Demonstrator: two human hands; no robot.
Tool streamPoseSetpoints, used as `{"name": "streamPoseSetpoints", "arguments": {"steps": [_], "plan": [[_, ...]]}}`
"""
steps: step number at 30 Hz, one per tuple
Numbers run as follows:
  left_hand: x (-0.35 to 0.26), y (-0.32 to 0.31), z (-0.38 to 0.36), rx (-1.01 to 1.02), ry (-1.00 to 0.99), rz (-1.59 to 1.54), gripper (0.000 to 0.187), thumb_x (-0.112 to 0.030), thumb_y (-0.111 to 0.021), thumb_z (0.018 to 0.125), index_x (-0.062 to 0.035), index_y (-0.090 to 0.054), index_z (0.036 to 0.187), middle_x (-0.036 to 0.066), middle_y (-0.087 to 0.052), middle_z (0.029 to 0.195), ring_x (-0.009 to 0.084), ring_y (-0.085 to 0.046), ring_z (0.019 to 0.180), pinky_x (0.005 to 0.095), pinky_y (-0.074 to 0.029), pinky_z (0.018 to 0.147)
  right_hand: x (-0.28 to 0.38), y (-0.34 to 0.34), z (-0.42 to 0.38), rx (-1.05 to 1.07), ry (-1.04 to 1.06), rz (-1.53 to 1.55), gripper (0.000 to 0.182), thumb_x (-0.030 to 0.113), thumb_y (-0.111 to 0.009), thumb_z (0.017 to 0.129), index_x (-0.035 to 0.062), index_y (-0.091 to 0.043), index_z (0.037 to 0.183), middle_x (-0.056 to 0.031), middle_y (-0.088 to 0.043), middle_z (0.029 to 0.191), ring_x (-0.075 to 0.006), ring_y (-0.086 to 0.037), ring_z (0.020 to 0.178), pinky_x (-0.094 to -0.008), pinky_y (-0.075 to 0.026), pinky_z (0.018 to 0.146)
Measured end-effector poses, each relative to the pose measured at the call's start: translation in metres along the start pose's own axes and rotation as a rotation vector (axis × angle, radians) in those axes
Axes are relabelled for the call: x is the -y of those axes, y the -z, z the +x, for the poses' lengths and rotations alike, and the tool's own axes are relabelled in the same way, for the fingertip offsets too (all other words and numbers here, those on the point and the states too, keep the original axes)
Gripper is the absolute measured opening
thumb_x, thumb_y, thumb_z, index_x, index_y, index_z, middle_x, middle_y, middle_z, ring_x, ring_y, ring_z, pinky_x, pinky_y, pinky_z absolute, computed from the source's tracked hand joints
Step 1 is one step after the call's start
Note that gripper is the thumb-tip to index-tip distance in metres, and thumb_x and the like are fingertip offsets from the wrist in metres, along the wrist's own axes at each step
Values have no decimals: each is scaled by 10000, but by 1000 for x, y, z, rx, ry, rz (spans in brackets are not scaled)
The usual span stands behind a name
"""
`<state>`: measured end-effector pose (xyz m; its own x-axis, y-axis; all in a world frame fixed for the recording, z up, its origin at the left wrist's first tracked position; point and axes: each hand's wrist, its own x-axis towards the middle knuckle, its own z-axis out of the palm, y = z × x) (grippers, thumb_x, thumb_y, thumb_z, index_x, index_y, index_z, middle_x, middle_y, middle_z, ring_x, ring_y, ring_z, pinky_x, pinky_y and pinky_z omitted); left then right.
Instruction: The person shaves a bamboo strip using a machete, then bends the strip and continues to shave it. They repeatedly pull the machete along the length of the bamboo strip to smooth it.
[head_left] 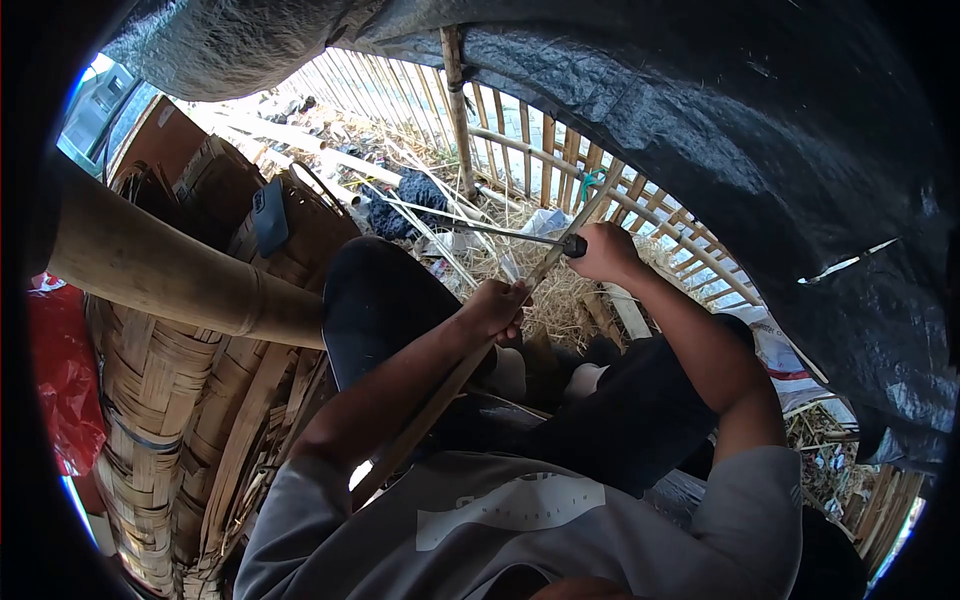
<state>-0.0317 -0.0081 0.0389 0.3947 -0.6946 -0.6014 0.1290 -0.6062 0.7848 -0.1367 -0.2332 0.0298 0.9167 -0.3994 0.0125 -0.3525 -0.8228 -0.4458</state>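
My left hand (493, 309) is wrapped round a long bamboo strip (425, 415). This strip runs slantwise from beside my body, up past both hands toward the fence. In my right hand (606, 252) is the dark handle of a long, thin-bladed knife (525, 236). Its blade points left and crosses over the bamboo strip just beyond my left hand. Below and between the hands are my bent legs in dark trousers (375, 300). A heap of pale shavings (565, 310) lies on the ground under the knife.
A thick bamboo pole (190, 265) juts in from the left, over woven bamboo panels (150, 430). A blue-grey flat object (269, 217) rests on them. Black plastic sheeting (770, 120) hangs at the right, and a slatted bamboo fence (545, 150) stands ahead.
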Motion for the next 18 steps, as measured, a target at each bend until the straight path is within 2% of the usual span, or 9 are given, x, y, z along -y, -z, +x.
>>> {"name": "streamPoseSetpoints", "arguments": {"steps": [4, 7, 10, 11, 14, 15, 18], "plan": [[4, 4, -7, 19, 54, 5, 496, -401, -434, 1055, 13, -626, 862, 22, -507, 547, 101, -464, 376, 265, -381, 345, -7, -16, -5, 137, -70, 3, 270, 256, -731, 693, 3, -654, 748, -202, -651, 697, -345, -694, 741, -444, -538, 692], [22, 0, 1, 71, 80, -95, 483, -409, -414, 1062, 11, -615, 934, 28, -525, 538, 98, -428, 348, 266, -338, 334, -10, -32, -3, 277, -178, 30, 291, 248, -716, 695, -33, -654, 740, -237, -658, 711, -357, -698, 738, -448, -540, 671], [20, -3, 12, 18, 98, -282, 460, -396, -403, 1068, -5, -588, 912, 22, -494, 517, 99, -409, 340, 264, -305, 324, 1, -22, -5, 178, -197, 86, 291, 244, -705, 703, -36, -629, 687, -229, -648, 672, -376, -687, 687, -441, -535, 639], [20, -3, 17, 1, 82, -288, 456, -392, -399, 1070, -9, -587, 910, 20, -487, 514, 99, -412, 341, 266, -303, 323, -3, -33, -10, -8, -167, 71, 275, 234, -695, 698, -22, -613, 641, -214, -629, 620, -373, -674, 636, -445, -530, 626], [20, -1, 33, -26, 36, -324, 448, -384, -389, 1073, -19, -585, 905, 18, -471, 505, 101, -417, 338, 269, -300, 321, 12, -31, -15, 96, -121, 144, 250, 226, -690, 684, -3, -609, 620, -207, -611, 590, -378, -662, 611, -449, -526, 616], [21, -3, 32, -20, 30, -336, 447, -384, -386, 1074, -20, -584, 905, 18, -469, 503, 102, -416, 335, 269, -302, 321, 16, -30, -14, 69, -95, 122, 226, 215, -698, 657, 6, -619, 623, -208, -604, 589, -383, -661, 620, -452, -524, 617], [25, -5, 31, -1, 29, -354, 466, -395, -367, 1076, -24, -574, 885, 23, -465, 495, 116, -415, 334, 280, -305, 327, 20, -27, -5, 146, -170, 14, 214, 201, -705, 630, 6, -619, 609, -210, -599, 582, -379, -663, 620, -455, -523, 618]]}}
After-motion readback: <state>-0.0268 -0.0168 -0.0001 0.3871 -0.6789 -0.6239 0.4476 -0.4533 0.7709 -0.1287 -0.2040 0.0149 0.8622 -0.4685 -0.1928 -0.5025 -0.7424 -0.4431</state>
